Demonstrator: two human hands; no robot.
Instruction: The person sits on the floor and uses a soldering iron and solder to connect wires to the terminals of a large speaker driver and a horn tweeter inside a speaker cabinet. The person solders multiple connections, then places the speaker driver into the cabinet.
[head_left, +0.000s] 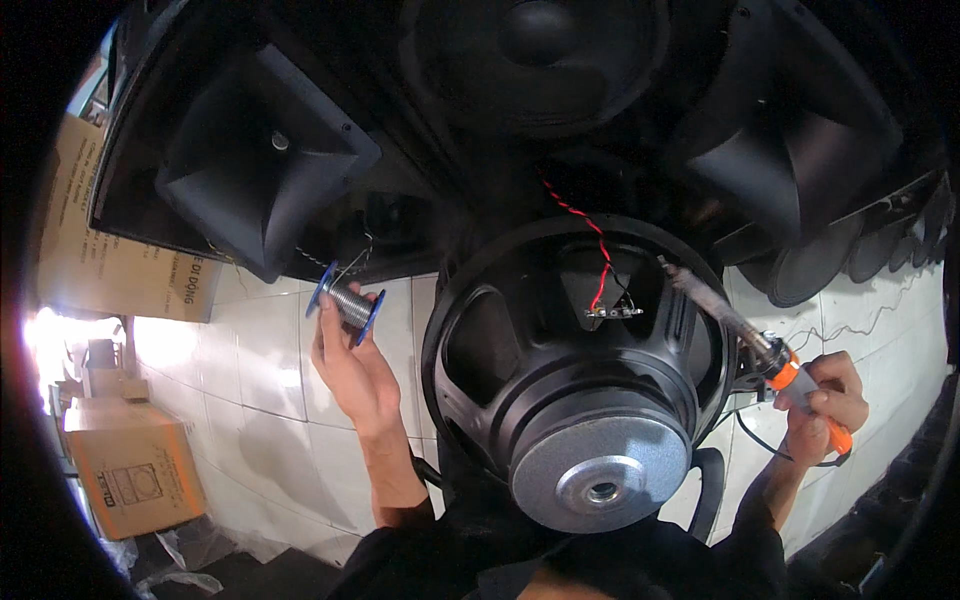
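Between my arms lies a large black speaker driver (475, 425), its round grey magnet (600, 470) turned up and nearest me. My left hand (352, 375) holds a blue-flanged spool of solder wire (349, 306) to the left of the driver. At the right, my right hand (828, 408) grips the orange handle of a soldering iron (795, 382). The iron's tip points up and left, over the driver's frame. A twisted red and black wire (603, 250) runs down to the terminal strip (613, 313) on the driver; whether its ends are joined there I cannot tell.
Black speaker cabinets with a left horn (260, 150), a right horn (800, 130) and a round woofer (535, 70) stand beyond the driver. Cardboard boxes (130, 465) are at the left, on white floor tiles (260, 400). Black round parts (815, 265) lie at the right, near a thin cord.
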